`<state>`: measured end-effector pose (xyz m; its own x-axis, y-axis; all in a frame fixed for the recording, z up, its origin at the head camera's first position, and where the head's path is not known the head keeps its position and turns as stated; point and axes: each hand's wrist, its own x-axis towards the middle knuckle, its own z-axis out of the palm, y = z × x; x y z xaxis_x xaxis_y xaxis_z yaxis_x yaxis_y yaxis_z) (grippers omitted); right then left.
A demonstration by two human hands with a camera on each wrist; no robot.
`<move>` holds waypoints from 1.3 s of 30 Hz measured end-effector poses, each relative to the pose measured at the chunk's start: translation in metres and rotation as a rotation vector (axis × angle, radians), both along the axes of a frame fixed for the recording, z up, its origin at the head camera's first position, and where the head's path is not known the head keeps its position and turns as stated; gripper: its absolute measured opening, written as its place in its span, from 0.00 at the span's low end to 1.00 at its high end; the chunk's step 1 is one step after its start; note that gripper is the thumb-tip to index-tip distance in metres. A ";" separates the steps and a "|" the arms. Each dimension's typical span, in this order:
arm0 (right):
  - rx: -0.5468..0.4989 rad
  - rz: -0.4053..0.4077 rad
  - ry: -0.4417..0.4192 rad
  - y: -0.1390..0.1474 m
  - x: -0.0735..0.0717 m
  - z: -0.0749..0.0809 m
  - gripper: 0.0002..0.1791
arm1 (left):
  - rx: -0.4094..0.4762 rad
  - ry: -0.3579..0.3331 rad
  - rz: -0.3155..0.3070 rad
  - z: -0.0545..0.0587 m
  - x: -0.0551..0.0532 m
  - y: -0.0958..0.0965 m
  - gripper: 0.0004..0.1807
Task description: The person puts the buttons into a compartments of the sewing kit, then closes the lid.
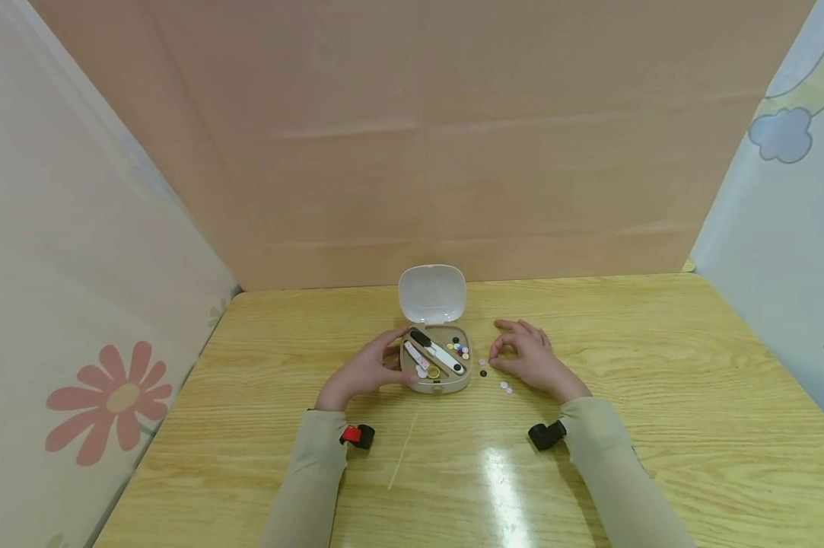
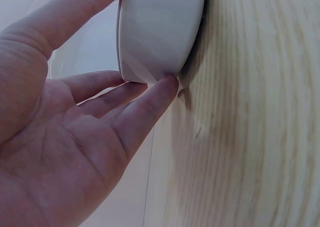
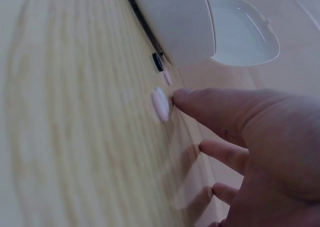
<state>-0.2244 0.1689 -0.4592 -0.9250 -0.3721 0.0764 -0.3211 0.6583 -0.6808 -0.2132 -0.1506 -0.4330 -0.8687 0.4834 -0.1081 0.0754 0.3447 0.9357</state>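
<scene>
A small beige compartment case [image 1: 440, 387] stands on the table with its translucent lid [image 1: 432, 293] raised at the back. My left hand [image 1: 370, 367] holds it by the left side, thumb at the front, fingertips against the wall. Inside lie a long white-and-black tool [image 1: 446, 356], a slim pink patterned piece [image 1: 417, 355], a gold disc [image 1: 434, 373] and several coloured buttons [image 1: 458, 349]. My right hand [image 1: 531, 364] is just right of the case, thumb and forefinger brought together close over the table; I cannot tell whether they pinch anything.
Beside the case's right side lie a pink button [image 1: 481, 361] and a black button [image 1: 483, 374]. Two pale buttons [image 1: 506, 388] are nearer to me, below my right hand. A brown backdrop [image 1: 418, 190] stands behind the wooden table [image 1: 261, 426].
</scene>
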 end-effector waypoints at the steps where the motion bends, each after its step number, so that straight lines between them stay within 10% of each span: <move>1: 0.000 -0.001 0.001 0.000 0.000 0.000 0.06 | 0.000 0.001 0.000 0.000 0.000 0.000 0.50; 39: 0.075 -0.016 0.129 -0.009 0.009 0.025 0.07 | -0.035 0.023 0.001 0.001 0.001 0.001 0.50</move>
